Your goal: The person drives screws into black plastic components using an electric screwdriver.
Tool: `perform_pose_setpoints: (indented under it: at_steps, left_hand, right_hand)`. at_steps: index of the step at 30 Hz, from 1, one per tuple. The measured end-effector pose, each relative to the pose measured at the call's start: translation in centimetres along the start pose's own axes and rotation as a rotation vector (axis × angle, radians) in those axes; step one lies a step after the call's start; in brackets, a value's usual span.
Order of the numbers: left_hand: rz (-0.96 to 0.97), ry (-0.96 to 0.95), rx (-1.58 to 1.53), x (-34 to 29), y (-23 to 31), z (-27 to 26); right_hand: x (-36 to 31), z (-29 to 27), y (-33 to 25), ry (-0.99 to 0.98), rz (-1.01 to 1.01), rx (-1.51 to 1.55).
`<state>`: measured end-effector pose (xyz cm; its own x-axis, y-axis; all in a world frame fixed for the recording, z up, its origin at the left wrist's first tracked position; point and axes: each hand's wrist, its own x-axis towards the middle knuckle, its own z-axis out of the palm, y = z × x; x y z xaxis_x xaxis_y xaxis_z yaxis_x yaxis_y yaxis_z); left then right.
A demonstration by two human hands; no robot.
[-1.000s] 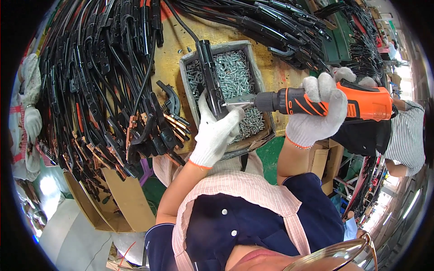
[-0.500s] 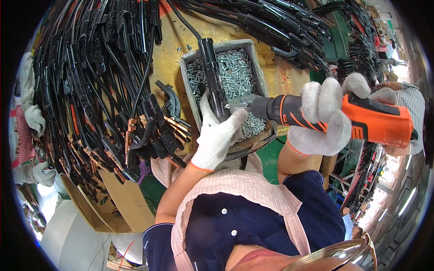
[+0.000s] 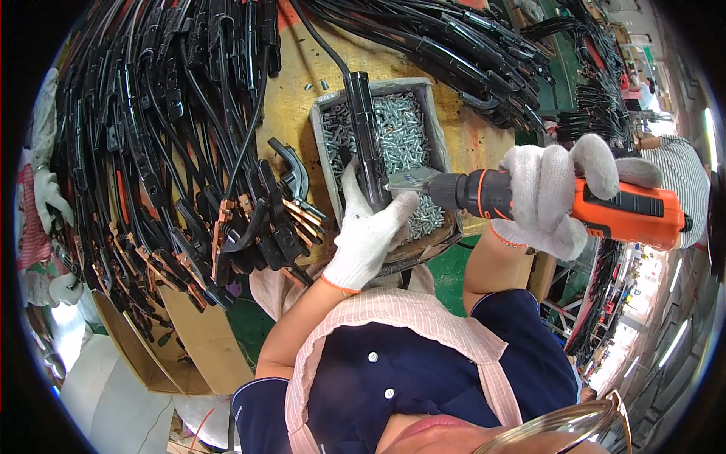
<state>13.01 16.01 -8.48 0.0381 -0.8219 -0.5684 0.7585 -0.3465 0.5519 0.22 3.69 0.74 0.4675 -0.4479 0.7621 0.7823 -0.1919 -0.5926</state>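
My left hand [image 3: 368, 236], in a white knit glove with an orange cuff, is closed around the lower end of a black tubular handle [image 3: 361, 113]. A black cable runs from the handle's far end. My right hand [image 3: 546, 198], gloved too, grips an orange and black power screwdriver [image 3: 631, 214] held sideways. Its tip points left and meets the handle's side just above my left thumb. Whether a screw sits at the tip is too small to tell. Beneath the handle stands an open box [image 3: 437, 121] with many small silver screws [image 3: 401, 129].
Piles of black cabled clamps with copper parts [image 3: 151, 151] cover the table's left, and more black handles [image 3: 484, 60] lie at the far right. A loose black curved piece [image 3: 291, 170] rests left of the box. Below is a cardboard box [image 3: 204, 340]. Other people's gloved hands [image 3: 53, 200] show at far left.
The whole scene sits slightly lower in the picture. Both hands keep their grips, and the screwdriver stays against the black handle, its back end turned slightly.
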Motion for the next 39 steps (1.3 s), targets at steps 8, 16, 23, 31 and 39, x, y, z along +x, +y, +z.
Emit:
perform_pose_setpoints:
  at_steps: [8,16,23,31,39]
  left_hand:
    - [0.037,0.000,-0.018,0.1,-0.1,-0.1]
    - [0.047,-0.001,-0.045,-0.2,0.0,0.3]
    - [0.140,-0.098,-0.290,-0.6,-0.8,0.3]
    - [0.135,-0.099,-0.052,-0.4,-1.5,-1.9]
    - [0.112,-0.149,-0.312,-0.8,-1.6,-1.8]
  right_hand:
    - [0.3,1.2,0.5,0.140,-0.002,-0.049]
    - [-1.5,-0.3,-1.8,0.279,-0.153,-0.033]
    - [-3.3,-1.4,-3.4,0.323,-0.181,0.076]
    - [-4.4,-1.5,-4.1,0.406,-0.038,0.162]
    - [-4.8,-2.8,-4.2,0.392,0.065,0.296]
